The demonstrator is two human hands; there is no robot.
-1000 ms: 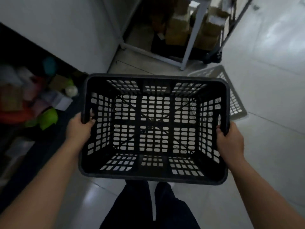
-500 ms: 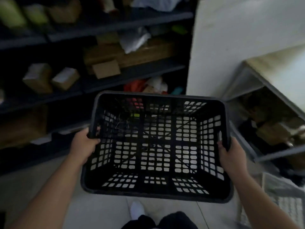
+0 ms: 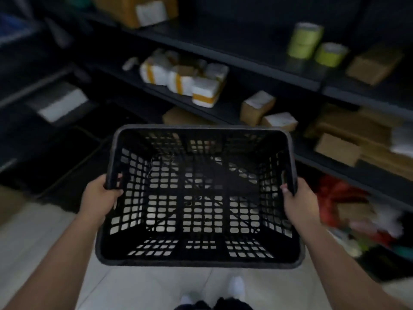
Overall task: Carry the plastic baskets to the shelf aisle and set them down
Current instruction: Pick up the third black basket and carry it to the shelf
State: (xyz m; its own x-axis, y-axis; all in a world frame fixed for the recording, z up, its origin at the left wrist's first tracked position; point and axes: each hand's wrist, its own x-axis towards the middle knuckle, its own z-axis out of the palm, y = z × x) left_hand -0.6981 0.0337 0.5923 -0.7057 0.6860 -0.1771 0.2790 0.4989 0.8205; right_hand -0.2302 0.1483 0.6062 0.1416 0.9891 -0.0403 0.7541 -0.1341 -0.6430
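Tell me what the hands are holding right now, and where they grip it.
Both hands hold the black basket by its short ends: the left hand on the left rim, fingers through the handle slot, and the right hand on the right rim.

The basket (image 3: 199, 261) is black, its walls and bottom with a grid pattern of small square holes. The shelf (image 3: 223, 52) is dark, almost black. The parcels (image 3: 185, 77) are white with yellow bands. The two rolls (image 3: 317, 44) are yellow-green. The boxes (image 3: 337, 148) are brown. The floor (image 3: 26, 238) is pale grey.
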